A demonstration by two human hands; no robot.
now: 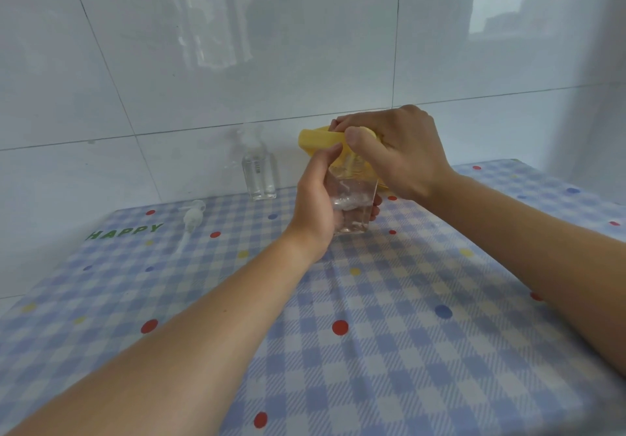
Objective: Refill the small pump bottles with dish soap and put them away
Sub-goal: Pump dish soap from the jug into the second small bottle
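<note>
My left hand [316, 198] grips a small clear square bottle [355, 203] just above the checked tablecloth; a little clear liquid shows in its bottom. My right hand [396, 151] holds a yellow dish soap container [318, 139] tipped over the bottle's mouth, fingers curled round it, most of it hidden. A second clear bottle [259, 173] stands upright against the wall without a pump. A loose white pump head [193, 215] with its tube lies on the cloth to the left.
The table carries a blue-and-white checked cloth [389, 317] with coloured dots and the word HAPPY. White glossy wall tiles [237, 63] rise directly behind the table. The table's right edge runs beyond my right forearm.
</note>
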